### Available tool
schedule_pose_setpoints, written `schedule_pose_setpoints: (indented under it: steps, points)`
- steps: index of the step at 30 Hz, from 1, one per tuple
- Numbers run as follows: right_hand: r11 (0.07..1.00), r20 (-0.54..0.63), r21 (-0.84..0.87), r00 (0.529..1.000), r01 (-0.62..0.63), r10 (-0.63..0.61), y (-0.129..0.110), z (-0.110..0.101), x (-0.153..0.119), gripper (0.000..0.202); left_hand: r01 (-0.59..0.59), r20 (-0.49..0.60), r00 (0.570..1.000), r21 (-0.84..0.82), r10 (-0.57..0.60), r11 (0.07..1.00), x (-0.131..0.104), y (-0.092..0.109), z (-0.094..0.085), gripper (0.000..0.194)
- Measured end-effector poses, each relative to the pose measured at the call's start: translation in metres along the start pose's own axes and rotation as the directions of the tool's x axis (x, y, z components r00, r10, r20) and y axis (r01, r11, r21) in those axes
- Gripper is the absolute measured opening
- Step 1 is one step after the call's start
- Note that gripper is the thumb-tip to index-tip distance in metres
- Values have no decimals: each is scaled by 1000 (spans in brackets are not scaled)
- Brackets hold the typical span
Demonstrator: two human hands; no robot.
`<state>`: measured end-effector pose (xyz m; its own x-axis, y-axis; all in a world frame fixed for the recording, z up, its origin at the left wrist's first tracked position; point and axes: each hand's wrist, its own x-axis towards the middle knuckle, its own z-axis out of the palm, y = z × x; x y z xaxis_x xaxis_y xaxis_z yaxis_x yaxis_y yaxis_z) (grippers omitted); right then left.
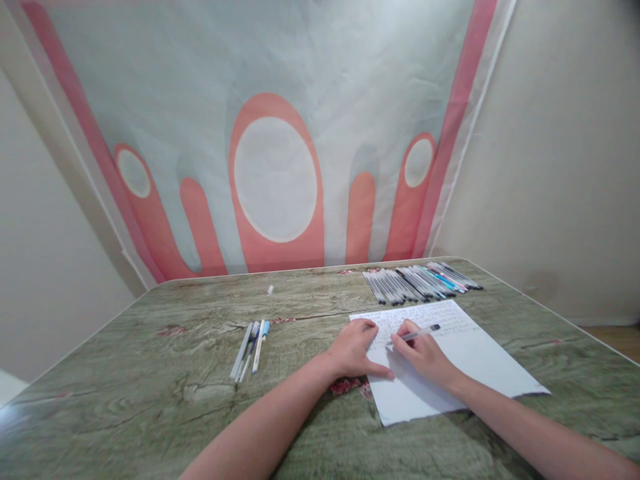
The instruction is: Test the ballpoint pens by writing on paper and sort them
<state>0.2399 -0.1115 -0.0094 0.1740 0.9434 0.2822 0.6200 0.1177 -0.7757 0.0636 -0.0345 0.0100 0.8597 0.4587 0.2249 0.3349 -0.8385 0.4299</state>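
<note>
A white sheet of paper (480, 360) lies at a slant on the table, its upper part covered with lines of handwriting. My right hand (423, 353) grips a clear pen with a dark end (425, 331), its tip down at the written lines. On the paper's left edge rests my left hand (355, 350), fingers spread and thumb stretched toward the right hand. Below the writing, the lower part of the sheet shows blank.
Several pens (420, 283) lie in a row behind the paper. To the left is a smaller group of pens (250, 347), with a small white cap-like piece (271, 290) farther back. The wood-patterned table (150, 373) meets a patterned hanging cloth (340, 133).
</note>
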Motion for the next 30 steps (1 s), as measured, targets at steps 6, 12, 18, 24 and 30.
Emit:
schedule_pose_setpoints:
  steps: [6, 12, 18, 24, 30]
  points:
    - [1000, 6, -23, 1000, 18, -17, -1, -1, 0, 17, -8, -6, 1000, -3, 8, 1000, 0, 0, 0, 84]
    - [999, 16, -49, 1000, 24, -23, 2, -2, 0, 19, -6, -4, 1000, -5, 6, 1000, 0, -1, 0, 84]
    - [1000, -19, -24, 1000, 13, -13, 2, -1, 1, 19, -9, -5, 1000, 6, 9, 1000, 0, 0, 0, 84]
    - [1000, -8, 7, 1000, 20, -20, 0, 0, 0, 18, -5, 2, 1000, -9, 5, 1000, 0, 0, -1, 83]
    - [1000, -15, 0, 1000, 27, -27, 1, 0, 0, 17, 3, -6, 1000, -16, -3, 1000, 0, 0, 0, 83]
